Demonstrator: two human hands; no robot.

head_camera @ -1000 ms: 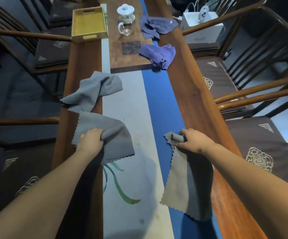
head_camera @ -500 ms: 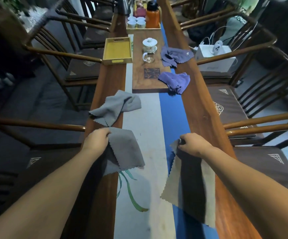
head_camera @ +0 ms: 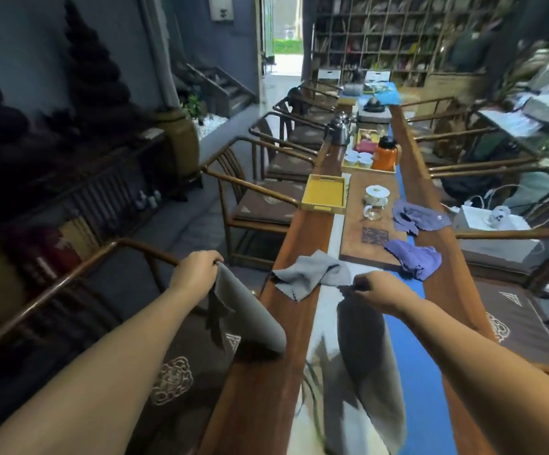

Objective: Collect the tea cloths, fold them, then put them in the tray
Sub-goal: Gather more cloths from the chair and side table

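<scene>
Gripping one grey cloth [head_camera: 250,318] per hand [head_camera: 194,272], [head_camera: 376,290], I had folded none; three cloths remained, tray [head_camera: 324,208] empty.

Both hands [head_camera: 197,274] [head_camera: 378,292] have lifted their grey cloths [head_camera: 250,320] [head_camera: 365,372] off the table

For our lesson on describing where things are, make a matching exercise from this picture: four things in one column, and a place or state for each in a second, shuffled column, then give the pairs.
Things:
1. Yellow tray
2. Crumpled grey cloth
3. Orange flask
4. Grey cloth in the left hand

Places or states:
A. Lying on the table, nobody holding it
B. Lifted up, hanging beside the table edge
C. Empty, at the table's left edge
D. Standing upright beside small white cups

Pairs: 1-C, 2-A, 3-D, 4-B
</scene>
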